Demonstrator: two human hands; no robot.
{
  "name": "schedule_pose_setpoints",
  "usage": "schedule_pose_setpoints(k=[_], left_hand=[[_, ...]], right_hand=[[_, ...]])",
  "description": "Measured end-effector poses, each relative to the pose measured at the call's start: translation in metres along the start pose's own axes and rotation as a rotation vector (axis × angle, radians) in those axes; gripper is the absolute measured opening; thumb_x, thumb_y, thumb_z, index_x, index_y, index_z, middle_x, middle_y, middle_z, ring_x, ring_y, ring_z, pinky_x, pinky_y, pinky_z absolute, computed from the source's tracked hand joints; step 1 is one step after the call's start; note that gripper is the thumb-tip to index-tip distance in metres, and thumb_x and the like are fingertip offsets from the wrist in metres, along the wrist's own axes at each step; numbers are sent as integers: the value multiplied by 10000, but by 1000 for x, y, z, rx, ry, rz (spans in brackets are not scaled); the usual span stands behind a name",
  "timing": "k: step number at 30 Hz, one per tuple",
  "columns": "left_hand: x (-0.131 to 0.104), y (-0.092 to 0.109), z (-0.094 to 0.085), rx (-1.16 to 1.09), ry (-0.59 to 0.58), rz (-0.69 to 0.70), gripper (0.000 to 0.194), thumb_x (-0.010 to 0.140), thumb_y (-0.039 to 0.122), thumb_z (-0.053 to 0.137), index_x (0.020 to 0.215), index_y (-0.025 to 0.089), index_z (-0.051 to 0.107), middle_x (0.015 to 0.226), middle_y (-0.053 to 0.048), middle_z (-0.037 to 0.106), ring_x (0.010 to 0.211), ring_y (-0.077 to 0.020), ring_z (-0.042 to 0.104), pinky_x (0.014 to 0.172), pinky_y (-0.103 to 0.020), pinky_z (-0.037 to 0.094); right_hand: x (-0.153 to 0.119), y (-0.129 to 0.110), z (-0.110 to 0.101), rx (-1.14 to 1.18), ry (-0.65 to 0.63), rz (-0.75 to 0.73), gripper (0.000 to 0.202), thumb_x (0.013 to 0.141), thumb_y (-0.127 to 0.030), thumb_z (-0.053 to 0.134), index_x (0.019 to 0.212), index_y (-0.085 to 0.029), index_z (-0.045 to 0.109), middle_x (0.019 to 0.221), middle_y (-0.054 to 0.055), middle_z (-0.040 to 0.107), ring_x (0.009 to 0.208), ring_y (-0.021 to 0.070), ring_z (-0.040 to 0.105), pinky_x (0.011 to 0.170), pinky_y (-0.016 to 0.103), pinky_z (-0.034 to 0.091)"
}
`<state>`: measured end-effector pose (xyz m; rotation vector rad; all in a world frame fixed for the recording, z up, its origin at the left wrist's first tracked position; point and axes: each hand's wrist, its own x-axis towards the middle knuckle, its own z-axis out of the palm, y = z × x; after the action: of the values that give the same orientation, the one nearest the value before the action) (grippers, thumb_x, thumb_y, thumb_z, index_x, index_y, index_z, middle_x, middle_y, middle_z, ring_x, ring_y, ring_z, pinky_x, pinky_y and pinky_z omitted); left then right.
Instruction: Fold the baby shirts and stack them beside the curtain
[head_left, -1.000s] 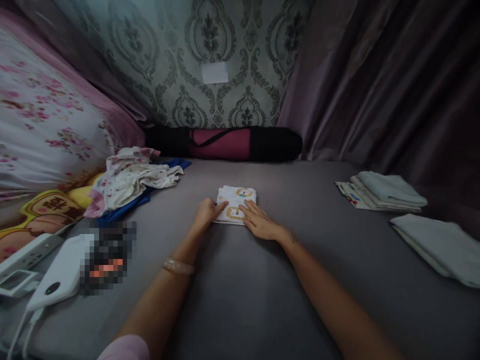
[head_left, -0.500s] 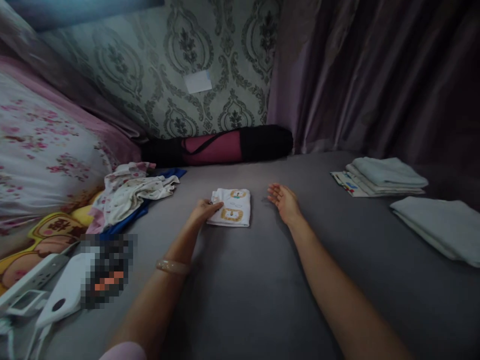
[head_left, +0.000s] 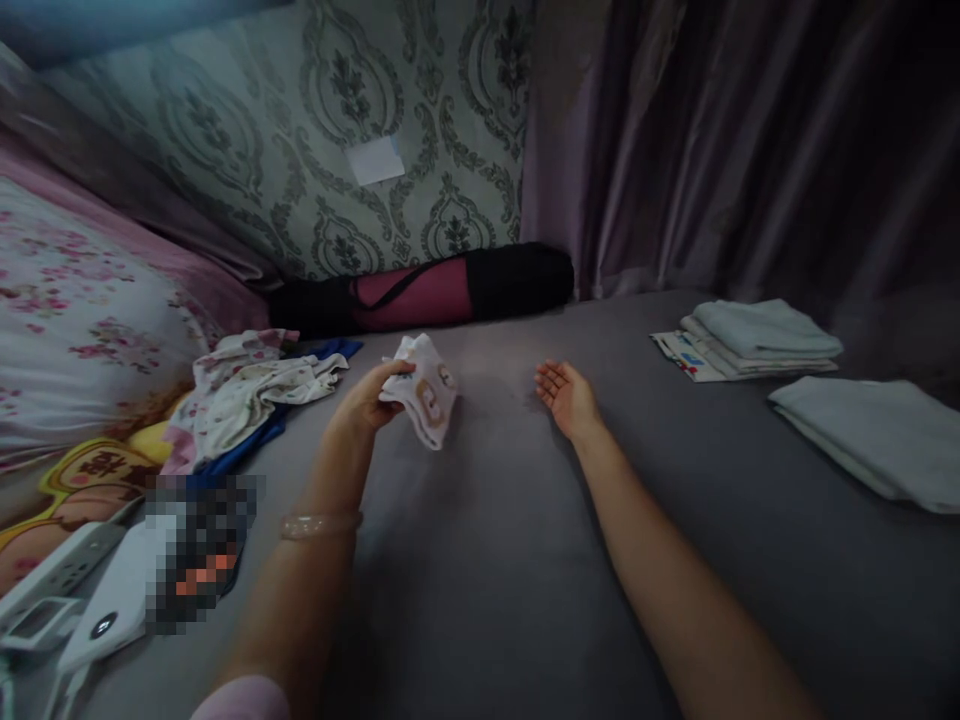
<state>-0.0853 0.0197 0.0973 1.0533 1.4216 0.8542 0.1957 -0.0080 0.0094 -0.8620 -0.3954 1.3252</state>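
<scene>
A small folded white cloth (head_left: 433, 395) with printed lion faces is pinched along its left edge by my left hand (head_left: 375, 393). It is lifted off the grey bed sheet (head_left: 480, 560) and tilted, its lower corner hanging down. My right hand (head_left: 568, 398) rests to the right of the cloth, palm turned inward with the fingers stretched out, holding nothing. Whether the right hand's edge touches the sheet is hard to tell.
Folded pale cloths stand in a stack (head_left: 757, 335) at the right, with another folded cloth (head_left: 874, 435) nearer. Crumpled clothes (head_left: 247, 390), a power strip (head_left: 64, 570) and a white device (head_left: 124, 590) lie left. A black-and-maroon bag (head_left: 420, 295) lies against the wall.
My left hand has raised the folded cloth from the sheet and shifted it leftward, tilting it. My right hand stays nearly in place. The view has turned slightly.
</scene>
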Motion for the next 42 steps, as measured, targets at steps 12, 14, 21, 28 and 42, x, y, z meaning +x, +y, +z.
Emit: schedule_pose_setpoints(k=[12, 14, 21, 28, 42], left_hand=[[-2, -19, 82, 675, 66, 201, 323, 778, 288, 605, 1063, 136, 608, 729, -35, 625, 552, -133, 564, 449, -194, 389], [1, -30, 95, 671, 31, 215, 361, 782, 294, 612, 1107, 137, 595, 762, -45, 646, 568, -141, 585, 446, -193, 400], [7, -39, 101, 644, -45, 297, 398, 936, 404, 408, 1078, 99, 621, 827, -102, 685, 617, -158, 636, 535, -234, 469], [14, -55, 113, 1098, 11, 751, 403, 940, 197, 359, 1268, 58, 547, 1325, -185, 551, 1307, -269, 431, 1098, -369, 292], [16, -78, 146, 1373, -53, 665, 649, 942, 571, 257, 1424, 161, 403, 1538, -165, 275, 1421, -372, 195, 1113, -586, 158]], right_hand=[[1, 0, -1, -35, 2, 10, 250, 913, -323, 415, 821, -210, 619, 837, 23, 699, 680, 116, 641, 594, 220, 490], [0, 0, -1, -22, 7, 18, 255, 914, -322, 413, 819, -206, 620, 822, 20, 697, 665, 111, 636, 588, 217, 485], [-1, 0, -1, -61, 7, 38, 270, 912, -335, 395, 811, -207, 609, 806, 27, 699, 665, 125, 643, 594, 231, 488], [-2, -2, 3, -21, 49, 61, 296, 930, -329, 393, 771, -200, 606, 746, 19, 691, 603, 112, 622, 540, 207, 468], [-6, -3, 6, -12, 37, 103, 388, 970, -333, 332, 778, -171, 627, 717, 14, 684, 584, 97, 619, 513, 194, 460]])
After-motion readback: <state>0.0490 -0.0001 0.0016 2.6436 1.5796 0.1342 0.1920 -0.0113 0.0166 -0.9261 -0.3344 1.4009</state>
